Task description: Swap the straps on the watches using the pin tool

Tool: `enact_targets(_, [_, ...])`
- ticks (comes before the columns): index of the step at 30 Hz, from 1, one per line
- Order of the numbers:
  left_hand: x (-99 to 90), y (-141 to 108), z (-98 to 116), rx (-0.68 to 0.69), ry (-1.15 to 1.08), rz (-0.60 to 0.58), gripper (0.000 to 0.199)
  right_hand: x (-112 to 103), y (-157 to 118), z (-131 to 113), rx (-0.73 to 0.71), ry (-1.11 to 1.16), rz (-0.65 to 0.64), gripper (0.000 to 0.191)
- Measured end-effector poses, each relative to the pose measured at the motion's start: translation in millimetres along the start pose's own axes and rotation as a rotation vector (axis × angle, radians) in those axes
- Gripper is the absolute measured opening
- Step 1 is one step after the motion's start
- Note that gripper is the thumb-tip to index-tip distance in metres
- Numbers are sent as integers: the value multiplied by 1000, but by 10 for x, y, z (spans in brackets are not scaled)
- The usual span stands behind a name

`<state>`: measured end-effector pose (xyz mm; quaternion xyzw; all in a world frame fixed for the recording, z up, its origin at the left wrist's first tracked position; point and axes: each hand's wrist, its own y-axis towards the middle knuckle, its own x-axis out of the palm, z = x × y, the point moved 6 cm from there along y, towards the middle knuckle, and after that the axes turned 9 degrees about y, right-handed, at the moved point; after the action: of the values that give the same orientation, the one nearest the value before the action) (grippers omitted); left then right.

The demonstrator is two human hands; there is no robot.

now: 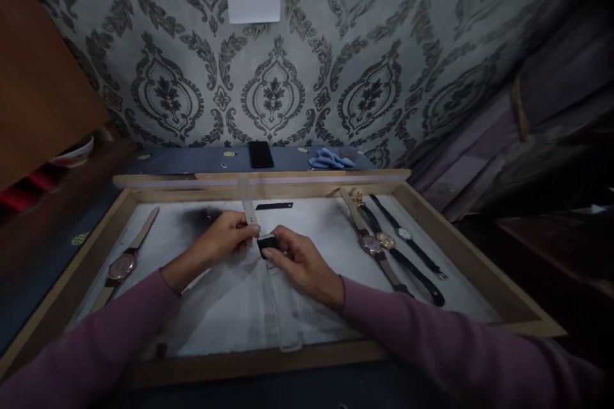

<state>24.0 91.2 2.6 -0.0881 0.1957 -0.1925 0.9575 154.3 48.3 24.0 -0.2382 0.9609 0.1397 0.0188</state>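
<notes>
Over the middle of the tray, a dark square-faced watch [267, 243] is pinched between the thumb and fingers of my right hand [307, 265]. One half of its pale, see-through strap [283, 313] hangs below toward the tray's front edge. My left hand [229, 236] closes on the other pale strap piece [247, 198], which stands up with small holes in it. Its lower end is close to the watch case; whether the two are joined I cannot tell. Behind my hands lies a flat black strip with a hole [274, 206].
The wooden-framed tray [480, 268] has a white bottom. At its right lie several watches, including a brown one [370, 244] and a gold-faced one [385, 241]; another brown watch [121, 266] is at left. Behind are a black phone [260, 154] and a blue cloth [330, 158].
</notes>
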Motion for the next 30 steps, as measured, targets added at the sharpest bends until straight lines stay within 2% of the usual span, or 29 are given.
enact_targets(3, [11, 42, -72, -17, 51, -47, 35, -82, -3, 4, 5, -12, 47, 22])
enact_targets(5, [-23, 54, -80, -10, 81, -24, 29, -108, 0, -6, -10, -7, 59, 19])
enact_targets(7, [-127, 30, -15, 55, 193, 92, 22, -115, 10, -21, -30, 21, 54, 16])
enact_targets(9, [-233, -49, 134, 182, 357, 233, 17, -120, 20, -28, -38, 47, 50, 15])
enact_targets(10, [-253, -99, 217, 249, 405, 262, 19, -123, 24, -23, -32, 59, 52, 15])
enact_targets(11, [-246, -147, 290, 303, 405, 249, 24, -127, 27, -9, -14, 72, 56, 15])
enact_targets(13, [-177, -226, 404, 367, 324, 149, 29, -131, 30, 37, 46, 94, 63, 17])
enact_targets(17, [29, -327, 540, 454, 363, -13, 20, -146, 39, 117, 131, 113, 78, 25])
enact_targets(20, [76, -327, 525, 468, 399, -2, 19, -164, 63, 186, 200, 145, 64, 30])
enact_targets(25, [-57, -263, 376, 399, 328, 115, 17, -168, 82, 275, 322, 170, -14, 34])
enact_targets(27, [-86, -241, 335, 379, 323, 107, 17, -169, 81, 259, 314, 152, -23, 33])
enact_targets(30, [-62, -230, 325, 385, 388, 25, 16, -151, 77, 214, 281, 127, -47, 30])
